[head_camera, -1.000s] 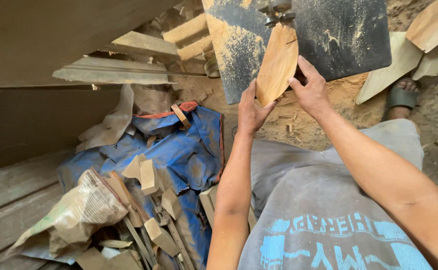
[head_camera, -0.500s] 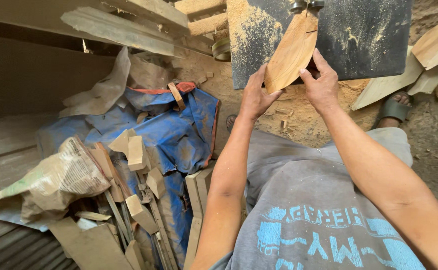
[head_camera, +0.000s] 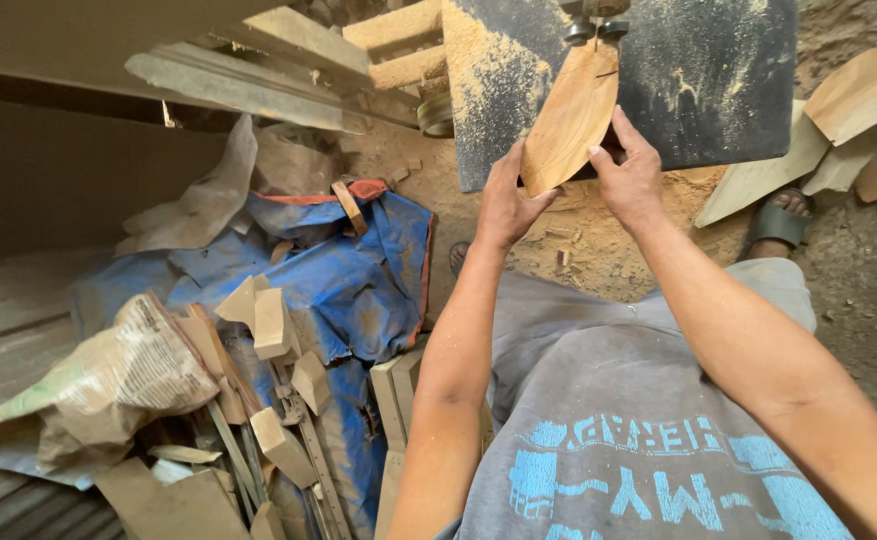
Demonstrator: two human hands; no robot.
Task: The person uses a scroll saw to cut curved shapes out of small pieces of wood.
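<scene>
A leaf-shaped flat piece of wood (head_camera: 571, 118) lies tilted on a dark metal saw table (head_camera: 719, 80) dusted with sawdust. Its far end reaches the blade guide (head_camera: 591, 25) at the top edge. My left hand (head_camera: 507, 205) grips the wood's near left edge. My right hand (head_camera: 631, 180) presses on its right side with the fingers spread over the surface. Both forearms reach forward from my grey shirt.
To the left lies a blue tarp (head_camera: 359, 285) with wood offcuts (head_camera: 269, 320) on it and a crumpled sack (head_camera: 109, 385). Wooden planks (head_camera: 249, 80) lean at the upper left. Sawdust covers the ground; a sandalled foot (head_camera: 779, 220) shows at right beside flat boards (head_camera: 859, 90).
The view has shifted so the saw table sits higher and more to the right. The wood piece has been pushed further toward the blade guide, with both hands still on it.
</scene>
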